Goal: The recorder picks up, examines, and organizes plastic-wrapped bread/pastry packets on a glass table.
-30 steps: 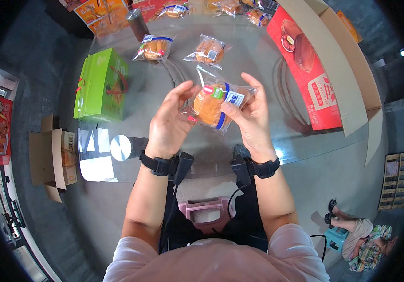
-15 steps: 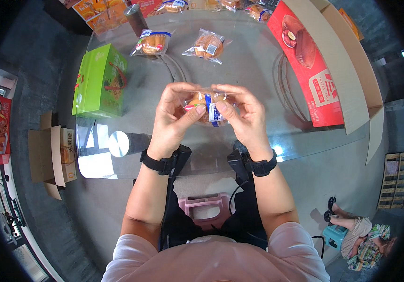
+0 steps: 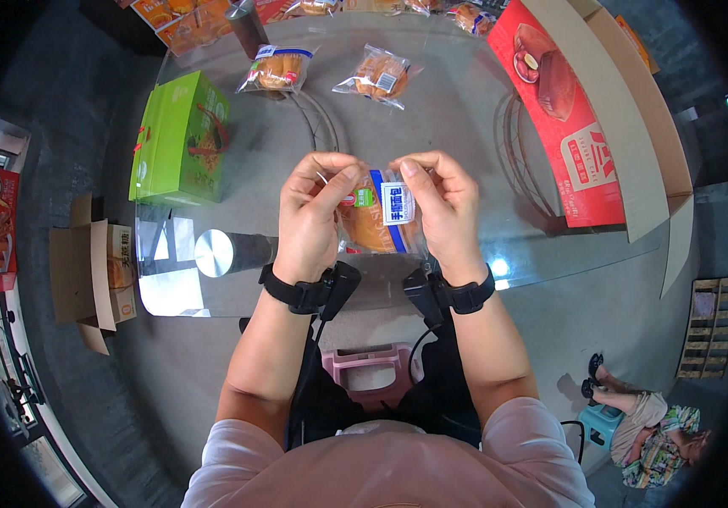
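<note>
A clear plastic bag of bread [image 3: 362,227], with a blue band and white label, is held in front of me over the glass table [image 3: 465,127]. My left hand [image 3: 311,207] grips its upper left with thumb and curled fingers. My right hand [image 3: 444,207] pinches the upper right, thumb on the front. Fingertips behind the bag are partly hidden. Beyond my hands lie two more bagged breads [image 3: 378,78] [image 3: 277,72].
At left stands a green box [image 3: 169,148]; at right, a large open red carton [image 3: 554,127]. More breads [image 3: 474,19] and a metal cylinder [image 3: 245,25] are at the back. An open carton [image 3: 84,271] is off the table's left. Another person [image 3: 660,440] sits at lower right.
My left thumb moved onto the bag's top and both hands closed round its upper corners, raised thumbs side by side. The bag turned more upright, label facing me.
</note>
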Demonstrator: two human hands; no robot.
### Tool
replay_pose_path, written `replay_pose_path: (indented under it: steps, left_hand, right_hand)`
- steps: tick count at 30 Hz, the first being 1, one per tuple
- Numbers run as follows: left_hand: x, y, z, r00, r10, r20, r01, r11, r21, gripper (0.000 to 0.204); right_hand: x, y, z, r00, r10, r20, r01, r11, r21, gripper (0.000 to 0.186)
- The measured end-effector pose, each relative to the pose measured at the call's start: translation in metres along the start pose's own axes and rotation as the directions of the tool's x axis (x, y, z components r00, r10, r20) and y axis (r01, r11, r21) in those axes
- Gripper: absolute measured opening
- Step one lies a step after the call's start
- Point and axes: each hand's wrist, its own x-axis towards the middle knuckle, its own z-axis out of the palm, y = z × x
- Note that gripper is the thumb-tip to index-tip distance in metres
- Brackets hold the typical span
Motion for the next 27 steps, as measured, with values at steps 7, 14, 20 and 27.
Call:
replay_pose_path:
  steps: [7,14,20,27]
  left_hand:
    - [0.001,0.007,0.004,0.994,-0.112,-0.014,0.111,0.992,-0.061,0.016]
    - [-0.004,0.009,-0.001,0.971,-0.136,0.198,0.082,0.963,0.255,0.066]
    - [-0.003,0.008,0.001,0.970,-0.184,0.157,0.132,0.947,0.294,0.071]
    - [0.001,0.018,0.000,0.982,-0.188,0.027,0.184,0.976,0.121,0.058]
  right_hand:
    - [0.002,0.003,-0.003,0.990,0.140,-0.024,-0.129,0.958,0.257,0.012]
    - [0.014,0.006,-0.019,0.966,0.180,-0.184,-0.113,0.939,0.324,0.012]
    - [0.016,0.001,-0.021,0.961,0.209,-0.181,-0.154,0.948,0.277,0.022]
    - [0.012,-0.001,-0.030,0.935,-0.268,0.234,0.353,0.781,-0.515,0.079]
